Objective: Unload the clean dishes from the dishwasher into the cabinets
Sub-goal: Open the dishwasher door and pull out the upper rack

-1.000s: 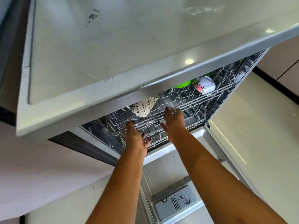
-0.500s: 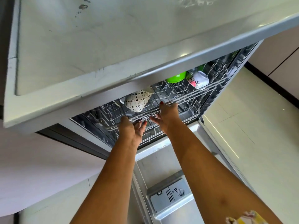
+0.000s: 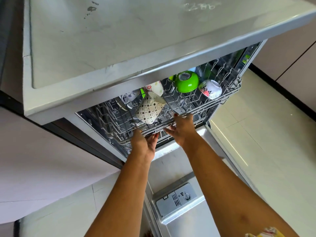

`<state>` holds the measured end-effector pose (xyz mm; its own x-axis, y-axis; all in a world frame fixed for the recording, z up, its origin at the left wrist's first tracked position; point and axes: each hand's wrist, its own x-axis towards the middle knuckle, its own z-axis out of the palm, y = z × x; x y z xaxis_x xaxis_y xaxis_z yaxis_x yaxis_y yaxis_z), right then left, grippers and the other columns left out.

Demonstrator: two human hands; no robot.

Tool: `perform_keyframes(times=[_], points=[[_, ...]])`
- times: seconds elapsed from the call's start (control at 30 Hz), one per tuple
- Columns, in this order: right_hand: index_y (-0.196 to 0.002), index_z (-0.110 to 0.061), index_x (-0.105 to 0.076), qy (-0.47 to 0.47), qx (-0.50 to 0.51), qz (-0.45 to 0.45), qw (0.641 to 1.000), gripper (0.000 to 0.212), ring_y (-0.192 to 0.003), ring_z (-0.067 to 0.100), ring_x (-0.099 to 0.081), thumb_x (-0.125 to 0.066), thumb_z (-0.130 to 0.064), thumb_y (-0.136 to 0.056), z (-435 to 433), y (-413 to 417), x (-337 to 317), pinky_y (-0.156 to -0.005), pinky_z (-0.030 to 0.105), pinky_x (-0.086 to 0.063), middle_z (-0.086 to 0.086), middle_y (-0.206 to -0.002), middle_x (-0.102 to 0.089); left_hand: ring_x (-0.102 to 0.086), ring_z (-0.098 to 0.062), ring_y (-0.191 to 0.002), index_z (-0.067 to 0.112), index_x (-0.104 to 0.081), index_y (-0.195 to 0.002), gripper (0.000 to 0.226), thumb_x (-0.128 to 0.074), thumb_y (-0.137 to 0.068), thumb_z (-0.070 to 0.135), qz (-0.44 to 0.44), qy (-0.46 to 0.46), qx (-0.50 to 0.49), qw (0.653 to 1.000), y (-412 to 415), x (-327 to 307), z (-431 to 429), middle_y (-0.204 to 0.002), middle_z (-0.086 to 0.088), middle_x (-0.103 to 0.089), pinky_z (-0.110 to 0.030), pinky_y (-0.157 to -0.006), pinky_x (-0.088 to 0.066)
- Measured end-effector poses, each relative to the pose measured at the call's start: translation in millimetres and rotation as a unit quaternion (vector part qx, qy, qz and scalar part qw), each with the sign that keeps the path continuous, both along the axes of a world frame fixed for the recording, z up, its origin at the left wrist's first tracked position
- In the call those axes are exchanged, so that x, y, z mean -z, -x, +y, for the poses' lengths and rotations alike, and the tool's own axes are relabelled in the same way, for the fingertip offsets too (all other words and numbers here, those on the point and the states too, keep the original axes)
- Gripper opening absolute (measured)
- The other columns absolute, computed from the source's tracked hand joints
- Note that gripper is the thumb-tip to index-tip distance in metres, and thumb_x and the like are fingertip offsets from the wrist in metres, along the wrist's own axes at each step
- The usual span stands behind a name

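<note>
The dishwasher's upper wire rack (image 3: 201, 106) sticks partway out from under the grey countertop (image 3: 119, 40). My left hand (image 3: 145, 142) and my right hand (image 3: 183, 129) both grip its front rail from below. In the rack lie a white mug with a brown square pattern (image 3: 148, 110), a green bowl (image 3: 187, 82) upside down, a white cup with red flowers (image 3: 211, 88), another flowered cup (image 3: 155, 88) and a blue-patterned cup (image 3: 129, 97) half hidden under the countertop edge.
The open dishwasher door (image 3: 179, 194) lies flat below my arms, with its detergent dispenser (image 3: 177, 199) facing up. Pale floor tiles (image 3: 256, 134) stretch to the right. Cabinet fronts (image 3: 290, 57) stand at the far right, and a light cabinet panel (image 3: 42, 151) at the left.
Both hands have pulled the upper rack outward. More dishes show now: the green bowl, the flowered cups and the patterned mug have come out from under the countertop.
</note>
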<state>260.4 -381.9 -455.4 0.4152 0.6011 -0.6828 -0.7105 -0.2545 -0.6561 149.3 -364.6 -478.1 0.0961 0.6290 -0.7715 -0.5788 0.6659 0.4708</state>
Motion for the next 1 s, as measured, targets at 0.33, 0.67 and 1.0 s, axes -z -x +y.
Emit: perform_keyframes(times=[0.33, 0.67, 1.0], points=[[-0.146, -0.032, -0.009, -0.026, 0.005, 0.02, 0.999, 0.06, -0.133, 0.037, -0.036, -0.038, -0.006, -0.1, -40, 4, 1, -0.095, 0.051, -0.047, 0.01, -0.152, -0.027, -0.061, -0.022, -0.074, 0.004, -0.043, -0.13, 0.04, -0.041, -0.1, 0.031, 0.008, 0.02, -0.025, 0.999, 2, -1, -38, -0.085, -0.018, -0.054, -0.031, -0.082, -0.052], [-0.139, -0.022, -0.023, -0.028, 0.027, 0.008, 0.999, 0.051, -0.108, 0.029, -0.047, -0.044, -0.002, -0.097, -80, 2, 12, -0.067, 0.029, -0.049, 0.014, -0.122, -0.039, -0.06, -0.02, -0.069, 0.002, -0.042, -0.132, 0.042, -0.041, -0.099, 0.028, 0.005, 0.041, -0.013, 0.999, 4, -6, -80, -0.082, -0.015, -0.056, -0.031, -0.069, -0.057], [-0.148, -0.032, -0.009, -0.018, 0.005, -0.007, 1.0, 0.069, -0.094, 0.022, -0.055, -0.045, -0.002, -0.097, -125, 1, 15, -0.085, 0.033, -0.05, 0.012, -0.145, -0.037, -0.059, -0.018, -0.068, 0.004, -0.05, -0.123, 0.036, -0.042, -0.099, 0.03, 0.004, 0.052, -0.008, 0.999, 6, -9, -124, -0.08, -0.011, -0.058, -0.025, -0.067, -0.055]])
